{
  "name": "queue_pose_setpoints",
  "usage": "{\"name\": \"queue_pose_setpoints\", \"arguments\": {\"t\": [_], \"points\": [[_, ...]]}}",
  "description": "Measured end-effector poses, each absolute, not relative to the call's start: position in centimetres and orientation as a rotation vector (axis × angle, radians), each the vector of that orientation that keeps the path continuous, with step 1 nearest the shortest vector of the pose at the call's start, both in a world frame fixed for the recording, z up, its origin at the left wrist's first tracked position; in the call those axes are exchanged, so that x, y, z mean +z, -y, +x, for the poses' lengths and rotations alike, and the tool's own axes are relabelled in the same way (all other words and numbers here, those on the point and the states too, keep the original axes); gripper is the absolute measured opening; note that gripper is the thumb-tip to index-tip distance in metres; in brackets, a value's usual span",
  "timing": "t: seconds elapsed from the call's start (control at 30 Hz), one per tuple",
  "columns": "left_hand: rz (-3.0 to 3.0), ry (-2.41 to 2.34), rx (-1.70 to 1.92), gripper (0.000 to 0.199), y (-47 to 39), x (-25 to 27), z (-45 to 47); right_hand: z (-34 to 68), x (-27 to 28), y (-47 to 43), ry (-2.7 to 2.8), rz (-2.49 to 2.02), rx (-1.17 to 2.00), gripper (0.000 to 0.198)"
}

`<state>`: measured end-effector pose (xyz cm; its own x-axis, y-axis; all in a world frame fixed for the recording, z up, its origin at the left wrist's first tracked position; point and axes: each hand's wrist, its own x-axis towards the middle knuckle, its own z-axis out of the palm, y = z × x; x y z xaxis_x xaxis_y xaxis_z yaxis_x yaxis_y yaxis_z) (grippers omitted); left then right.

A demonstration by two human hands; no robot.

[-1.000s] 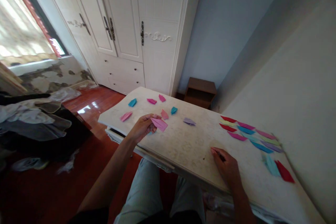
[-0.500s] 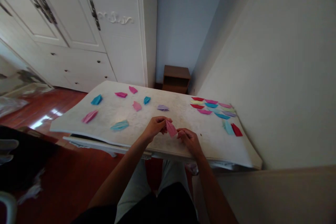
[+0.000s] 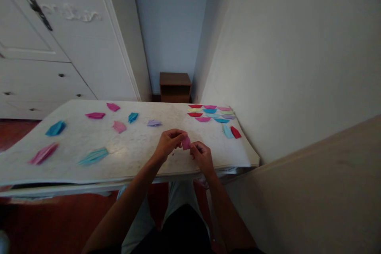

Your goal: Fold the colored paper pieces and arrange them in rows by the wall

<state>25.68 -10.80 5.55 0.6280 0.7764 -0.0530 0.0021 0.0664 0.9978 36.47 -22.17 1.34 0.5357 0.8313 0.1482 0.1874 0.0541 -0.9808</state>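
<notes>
Paper (image 3: 186, 143), pink, pinched in grip of left hand (image 3: 169, 144) and right hand (image 3: 203, 156), table's front edge (image 3: 119, 178) near, open room rightward.

Table (image 3: 137, 147) stands before the person. Folded pieces (image 3: 119, 127) lie apart across its left and middle; a close-set group (image 3: 210, 111) lies at its right end, beside the wall (image 3: 282, 67). One held piece (image 3: 186, 143) sits between left hand (image 3: 169, 141) and right hand (image 3: 204, 155); contact with the table cannot be confirmed. Behind: wardrobe (image 3: 86, 47) left, low cabinet (image 3: 175, 77) right of it.

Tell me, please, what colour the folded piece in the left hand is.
The folded piece is pink; it shows best in the head view.
</notes>
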Motion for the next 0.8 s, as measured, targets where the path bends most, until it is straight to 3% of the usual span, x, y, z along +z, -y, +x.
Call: {"name": "queue_pose_setpoints", "arguments": {"t": [0.33,0.53,0.6,0.8], "points": [[1.622,-0.704,0.502,0.034,10.0,2.9,36.7,41.3,1.0,27.4,0.865,-1.696,0.377,0.038],[1.813,-0.704,0.407,0.030,9.9,2.4,41.7,42.6,0.9,27.8,0.754,-1.751,0.412,0.026],[1.890,-0.721,0.396,0.027,9.9,2.2,42.5,43.2,0.7,27.5,0.765,-1.803,0.283,0.023],[2.103,-0.809,0.557,0.023,10.9,1.7,42.5,46.7,0.7,27.0,0.908,-2.030,-0.192,0.039]]}}
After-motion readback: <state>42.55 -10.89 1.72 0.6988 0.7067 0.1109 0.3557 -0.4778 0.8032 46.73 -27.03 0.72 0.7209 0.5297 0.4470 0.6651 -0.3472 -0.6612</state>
